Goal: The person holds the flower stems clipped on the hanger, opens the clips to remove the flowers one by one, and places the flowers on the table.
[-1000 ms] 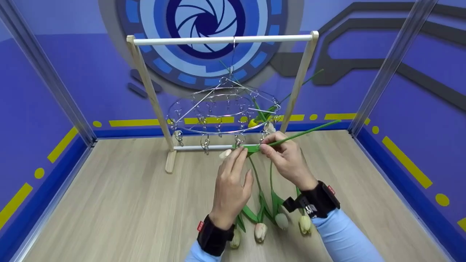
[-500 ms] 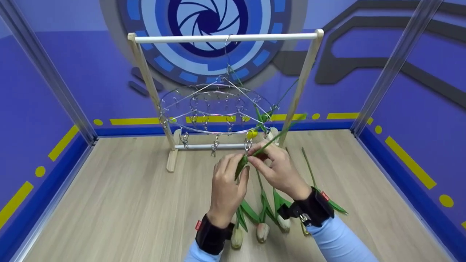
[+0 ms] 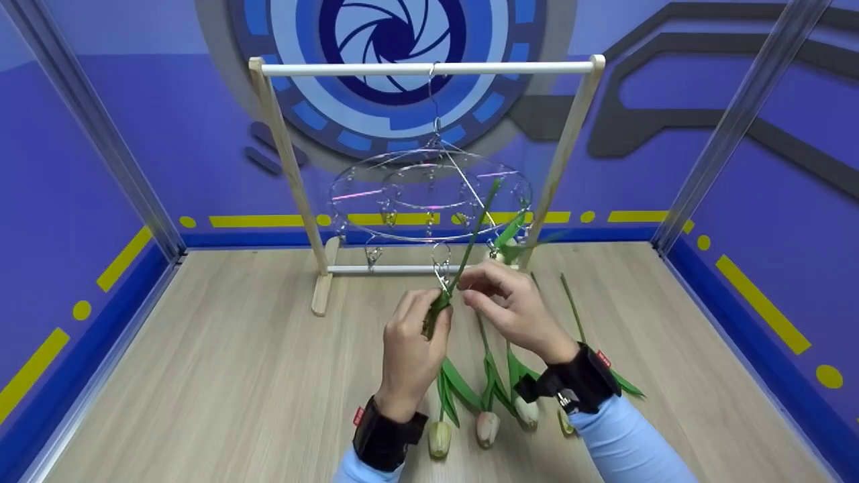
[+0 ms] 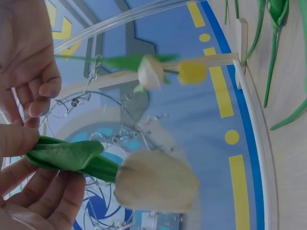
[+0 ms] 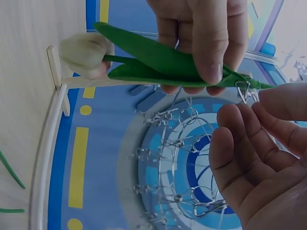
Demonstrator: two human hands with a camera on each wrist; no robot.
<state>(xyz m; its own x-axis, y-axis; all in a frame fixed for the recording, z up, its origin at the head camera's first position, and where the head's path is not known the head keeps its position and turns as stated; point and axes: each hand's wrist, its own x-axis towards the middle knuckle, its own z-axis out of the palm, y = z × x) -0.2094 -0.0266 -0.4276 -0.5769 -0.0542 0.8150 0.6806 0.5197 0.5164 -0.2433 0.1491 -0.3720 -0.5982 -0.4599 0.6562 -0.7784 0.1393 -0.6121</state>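
Note:
My left hand [image 3: 411, 355] pinches a tulip's green leaves [image 4: 67, 154] between thumb and fingers; its white bloom [image 4: 156, 182] shows in the left wrist view. The stem [image 3: 473, 235] rises past a metal clip [image 5: 247, 91] of the hanging round rack [image 3: 429, 238], and the clip sits on the stem just beyond the leaves. Right of the clip is my right hand [image 3: 520, 308], its fingers loosely bent and apart from the stem in the head view. Beside it, a white tulip [image 4: 151, 73] and a yellow tulip [image 4: 192, 72] hang at the rack's right side.
A wooden frame [image 3: 288, 161] with a white top bar [image 3: 349, 69] carries the rack. Several tulips lie on the table [image 3: 241, 376] below and around my hands, among them a pinkish one [image 3: 488, 429]. Blue-purple walls [image 3: 121, 134] stand behind and at both sides.
My right hand has let go of the stem, which has swung from slanting right to nearly upright. The rack has turned, carrying its hanging tulips rightward. My left hand has moved slightly down with the leaves.

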